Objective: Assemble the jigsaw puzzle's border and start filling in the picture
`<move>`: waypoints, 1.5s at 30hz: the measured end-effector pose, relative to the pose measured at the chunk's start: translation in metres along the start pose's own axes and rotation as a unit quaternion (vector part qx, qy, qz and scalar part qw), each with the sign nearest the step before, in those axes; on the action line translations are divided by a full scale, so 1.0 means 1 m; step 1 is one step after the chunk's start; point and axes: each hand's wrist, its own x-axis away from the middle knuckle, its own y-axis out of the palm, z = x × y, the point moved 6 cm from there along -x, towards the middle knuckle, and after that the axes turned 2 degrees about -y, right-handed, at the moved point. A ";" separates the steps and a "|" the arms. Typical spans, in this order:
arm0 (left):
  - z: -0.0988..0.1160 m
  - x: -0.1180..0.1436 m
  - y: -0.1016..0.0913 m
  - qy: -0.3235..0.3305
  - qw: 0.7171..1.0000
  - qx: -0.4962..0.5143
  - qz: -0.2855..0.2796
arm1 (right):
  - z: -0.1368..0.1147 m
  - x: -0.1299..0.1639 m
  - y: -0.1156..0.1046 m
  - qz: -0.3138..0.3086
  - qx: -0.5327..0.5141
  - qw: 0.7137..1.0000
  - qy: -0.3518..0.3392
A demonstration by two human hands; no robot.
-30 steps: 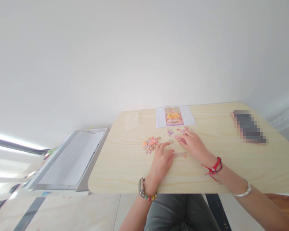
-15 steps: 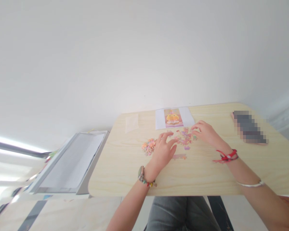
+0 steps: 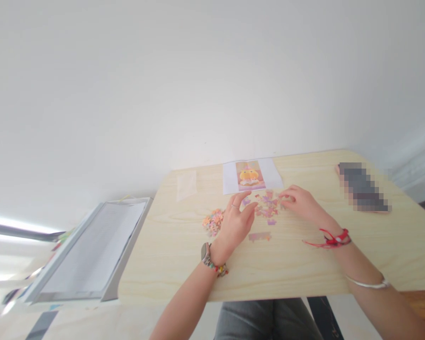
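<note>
Pink and purple jigsaw puzzle pieces (image 3: 268, 204) lie in a loose spread between my hands. My right hand (image 3: 302, 204) is at their right side, thumb and fingers pinched on a puzzle piece that the fingertips mostly hide. Over the left side of the spread hovers my left hand (image 3: 236, 222), its thumb and fingers apart with nothing seen between them. A heap of orange and pink puzzle pieces (image 3: 213, 221) sits just left of that hand, partly covered by it. Nearer to me lie a joined strip of pieces (image 3: 259, 236) and a single purple piece (image 3: 271, 222).
Behind the pieces lies a paper sheet (image 3: 230, 178) with a printed yellow character picture (image 3: 250, 175). A clear plastic bag (image 3: 186, 185) is at the back left of the wooden table (image 3: 163, 264). A blurred-out phone (image 3: 363, 186) rests at right. Papers in a tray (image 3: 95, 250) stand left.
My right hand's fingers have closed together at the right edge of the pieces. My left hand has drawn slightly back, uncovering more of the strip. The camera view has shifted a little.
</note>
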 end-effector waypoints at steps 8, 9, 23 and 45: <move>0.002 0.002 0.007 0.002 1.000 -0.007 -0.027 | -0.038 0.008 0.019 -0.055 -0.059 0.993 -0.083; 0.003 0.002 0.009 0.004 0.999 -0.008 -0.035 | -0.041 0.009 0.021 -0.059 -0.057 0.993 -0.088; 0.009 0.006 0.031 0.028 0.977 -0.065 -0.201 | -0.031 0.009 0.015 -0.076 -0.053 0.991 -0.096; 0.003 0.006 0.032 0.029 0.985 -0.033 -0.169 | -0.041 0.007 0.017 -0.059 -0.029 0.992 -0.109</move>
